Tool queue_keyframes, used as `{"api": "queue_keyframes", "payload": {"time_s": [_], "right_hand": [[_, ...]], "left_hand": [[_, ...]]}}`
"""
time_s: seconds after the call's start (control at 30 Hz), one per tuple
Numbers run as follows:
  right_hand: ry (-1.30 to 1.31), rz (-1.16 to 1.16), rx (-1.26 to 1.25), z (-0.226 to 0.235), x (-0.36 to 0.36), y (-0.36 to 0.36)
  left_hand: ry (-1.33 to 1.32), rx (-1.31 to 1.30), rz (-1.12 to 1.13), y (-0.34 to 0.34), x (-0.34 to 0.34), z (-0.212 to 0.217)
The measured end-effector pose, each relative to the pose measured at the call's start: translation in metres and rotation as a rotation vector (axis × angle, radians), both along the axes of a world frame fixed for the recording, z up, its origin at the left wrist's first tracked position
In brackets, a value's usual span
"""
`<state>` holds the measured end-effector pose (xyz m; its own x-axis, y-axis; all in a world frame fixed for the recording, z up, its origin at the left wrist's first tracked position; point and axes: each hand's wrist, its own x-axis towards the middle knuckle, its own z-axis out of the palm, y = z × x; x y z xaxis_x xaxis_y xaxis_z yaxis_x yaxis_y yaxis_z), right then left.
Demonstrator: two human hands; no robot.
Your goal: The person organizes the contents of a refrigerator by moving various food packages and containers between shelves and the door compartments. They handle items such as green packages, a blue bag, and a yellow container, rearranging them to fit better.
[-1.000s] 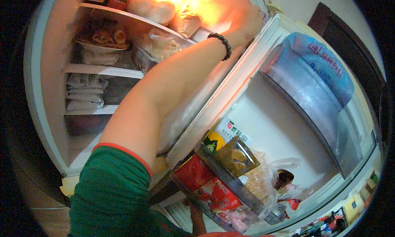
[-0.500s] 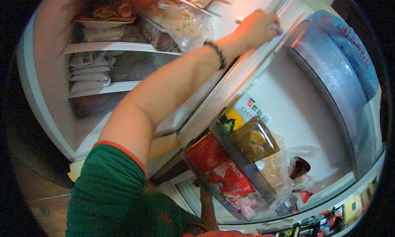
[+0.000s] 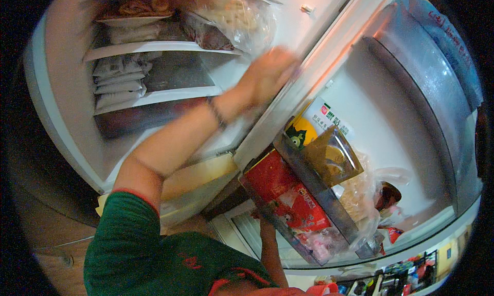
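My left hand [image 3: 270, 77] is inside an open refrigerator, near the hinge-side wall and door gasket [image 3: 303, 85]. It is smeared by motion, so I cannot see whether its fingers hold anything. A dark beaded band circles the wrist. Just behind it, a clear plastic bag of pale food [image 3: 239, 18] sits on a shelf. My right hand [image 3: 256, 214] is low, by the lower edge of the open door, in shadow and partly hidden by the door bin; its fingers cannot be made out.
Stacked white packets [image 3: 119, 80] and a plate of brown food [image 3: 141, 10] fill the left of the shelves. The door bin holds a red package [image 3: 303, 208], an amber see-through container [image 3: 334, 157] and plastic bags. A blue bag [image 3: 442, 44] lies along the upper door shelf.
My left hand has moved down and left, from the upper door edge to lower beside the gasket, and a small fitting on the inner wall now shows. The right hand stays low by the door.
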<state>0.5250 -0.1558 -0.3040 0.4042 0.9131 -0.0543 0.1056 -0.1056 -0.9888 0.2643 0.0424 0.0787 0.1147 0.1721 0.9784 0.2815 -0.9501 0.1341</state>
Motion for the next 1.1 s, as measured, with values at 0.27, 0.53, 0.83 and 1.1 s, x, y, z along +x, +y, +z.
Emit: {"api": "queue_keyframes", "payload": {"time_s": [0.27,0.53,0.83,1.1], "right_hand": [[-0.492,0.052,0.418,-0.034,0.02,-0.013],[-0.659,0.052,0.261,-0.088,0.045,-0.01],[-0.218,0.312,0.038,0.032,-0.023,-0.03],[0.095,0.481,-0.013,0.052,-0.046,-0.032]], "left_hand": [[0.287,0.446,0.641,0.044,0.013,0.087],[0.574,0.054,0.29,0.008,0.005,-0.128],[-0.282,-1.004,-0.226,-0.058,-0.057,-0.096],[-0.966,-0.981,-0.454,-0.112,-0.108,-0.166]]}}
